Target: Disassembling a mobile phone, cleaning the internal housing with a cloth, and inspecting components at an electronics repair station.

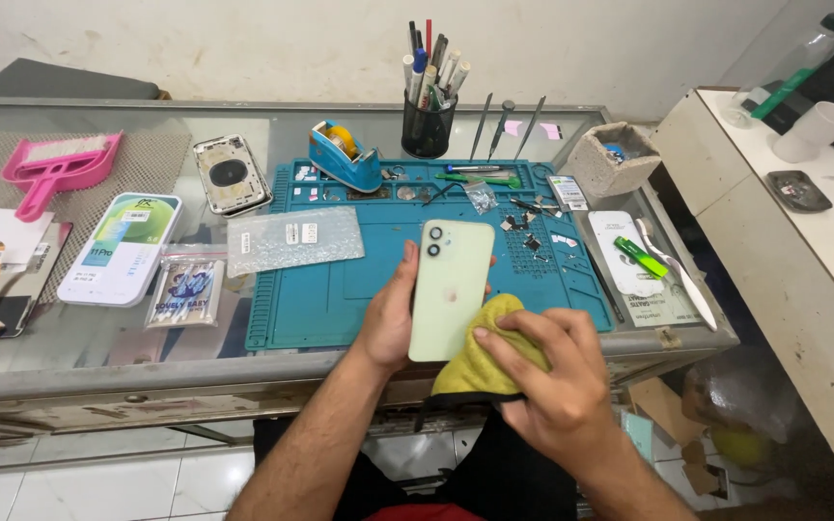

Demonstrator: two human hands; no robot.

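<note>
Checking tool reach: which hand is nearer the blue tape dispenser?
Left. The left hand holds the green phone below the tape dispenser; the right hand is lower, further right.

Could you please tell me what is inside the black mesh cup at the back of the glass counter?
The black mesh cup holds a bunch of pens and slim tools standing upright, their tops sticking out above the rim. Their lower ends and anything at the bottom are hidden by the cup's wall.

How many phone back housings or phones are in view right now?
2. A light green phone is held in the left hand, back facing up; a bare phone housing lies on the glass counter. Others may be hidden inside boxes.
</note>
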